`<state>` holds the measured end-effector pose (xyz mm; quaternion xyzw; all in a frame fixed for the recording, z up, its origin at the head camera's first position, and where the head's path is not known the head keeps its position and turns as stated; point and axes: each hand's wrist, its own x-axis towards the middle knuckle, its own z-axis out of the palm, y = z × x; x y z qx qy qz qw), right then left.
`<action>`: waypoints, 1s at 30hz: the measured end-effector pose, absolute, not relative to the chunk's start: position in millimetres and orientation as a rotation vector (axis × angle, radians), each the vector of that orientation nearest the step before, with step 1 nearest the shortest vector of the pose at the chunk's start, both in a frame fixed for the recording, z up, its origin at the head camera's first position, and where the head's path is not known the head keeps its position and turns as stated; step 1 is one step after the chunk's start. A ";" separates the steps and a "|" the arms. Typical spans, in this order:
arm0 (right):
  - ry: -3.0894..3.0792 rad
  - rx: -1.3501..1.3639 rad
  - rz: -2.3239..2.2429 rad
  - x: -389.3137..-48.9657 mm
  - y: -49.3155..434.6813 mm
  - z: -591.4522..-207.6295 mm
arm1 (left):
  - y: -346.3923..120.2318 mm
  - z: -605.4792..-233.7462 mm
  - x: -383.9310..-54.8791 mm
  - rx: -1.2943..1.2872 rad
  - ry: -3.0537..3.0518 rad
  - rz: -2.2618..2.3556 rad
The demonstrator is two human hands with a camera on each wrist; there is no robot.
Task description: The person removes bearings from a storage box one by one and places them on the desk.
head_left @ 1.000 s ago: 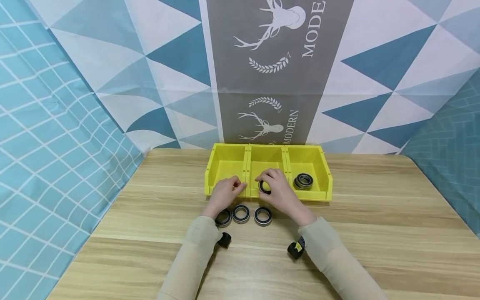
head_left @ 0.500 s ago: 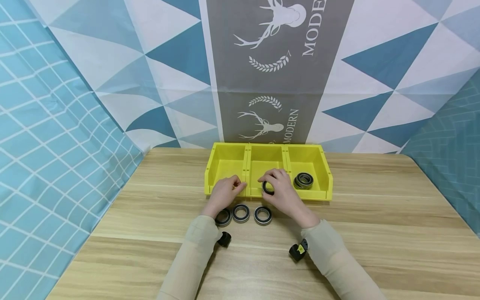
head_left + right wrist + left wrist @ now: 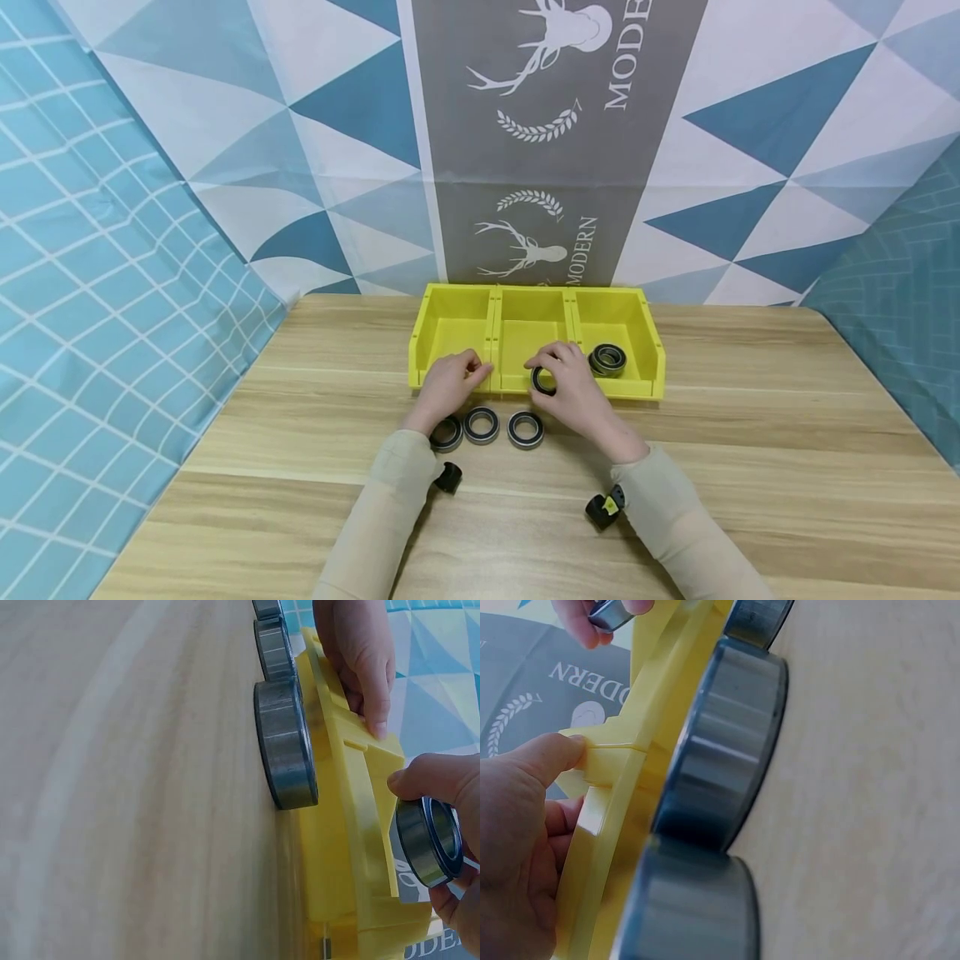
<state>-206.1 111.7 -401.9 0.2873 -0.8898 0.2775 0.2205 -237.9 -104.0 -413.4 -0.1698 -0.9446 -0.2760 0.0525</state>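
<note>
A ball bearing (image 3: 536, 381), a dark-faced metal ring, is pinched between the thumb and fingers of my right hand (image 3: 576, 393) over the front of the middle compartment. The right wrist view shows the same bearing (image 3: 420, 844) tilted and above the yellow bin (image 3: 360, 847). My left hand (image 3: 447, 386) grips the bin's front edge by the left divider. Its thumb (image 3: 551, 756) lies on the rim, with curled fingers behind the front wall. In front of the bin, a left bearing (image 3: 458, 437), a middle bearing (image 3: 482, 441) and a right bearing (image 3: 526, 444) lie flat.
More bearings (image 3: 596, 365) are stacked in the right compartment of the three-part yellow bin (image 3: 651, 388). The bin stands on a wooden table (image 3: 750, 433), close to a patterned backdrop (image 3: 525, 158). Black wrist cameras (image 3: 448, 479) hang below both sleeves.
My right hand has drifted slightly right and towards me with the bearing in its grip. My left hand stays on the bin's edge, and the bearings on the table have not moved.
</note>
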 end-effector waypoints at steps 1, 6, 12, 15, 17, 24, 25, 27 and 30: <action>-2.465 0.785 0.771 -205.9 112.1 -402.4 | -104.0 -413.5 -237.9 -0.517 -2.871 -0.839; -2.512 0.740 0.803 -204.1 114.3 -404.1 | -103.7 -412.9 -237.9 -0.519 -2.871 -0.837; -2.544 0.712 0.818 -200.2 118.4 -404.2 | -103.4 -412.2 -238.6 -0.521 -2.881 -0.830; -2.542 0.693 0.824 -198.2 120.7 -405.5 | -103.4 -411.9 -238.0 -0.519 -2.888 -0.833; -2.540 0.674 0.816 -197.2 122.2 -406.1 | -103.2 -411.6 -237.9 -0.522 -2.888 -0.831; -2.600 0.590 0.726 -188.7 124.4 -399.1 | -103.1 -412.0 -238.2 -0.522 -2.889 -0.837; -2.613 0.578 0.722 -187.5 124.6 -397.6 | -103.1 -412.1 -238.3 -0.522 -2.889 -0.837; -2.638 0.559 0.728 -186.0 125.2 -395.6 | -103.2 -412.3 -238.5 -0.525 -2.885 -0.838; -2.678 0.543 0.733 -184.3 126.3 -393.6 | -103.7 -412.8 -238.4 -0.522 -2.882 -0.845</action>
